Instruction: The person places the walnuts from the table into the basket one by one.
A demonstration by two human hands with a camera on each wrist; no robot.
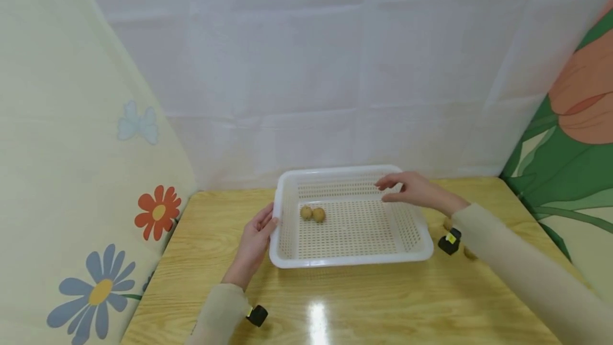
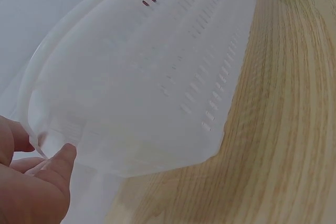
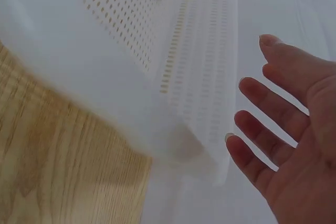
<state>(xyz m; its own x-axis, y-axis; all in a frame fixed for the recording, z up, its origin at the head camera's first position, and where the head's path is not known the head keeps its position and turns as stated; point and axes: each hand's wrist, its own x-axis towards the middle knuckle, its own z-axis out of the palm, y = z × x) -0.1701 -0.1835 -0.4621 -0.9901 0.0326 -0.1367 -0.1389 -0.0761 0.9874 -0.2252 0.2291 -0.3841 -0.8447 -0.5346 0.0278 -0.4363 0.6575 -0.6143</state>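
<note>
Currently, two round brown walnuts sit in the left half of a white rectangular perforated plastic basket. The left hand pinches the basket's left side; the right hand, empty, spreads loosely near its far right corner.

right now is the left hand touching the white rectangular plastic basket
Touching: the left wrist view shows the bare left hand gripping the rim of the white rectangular plastic basket.
</note>
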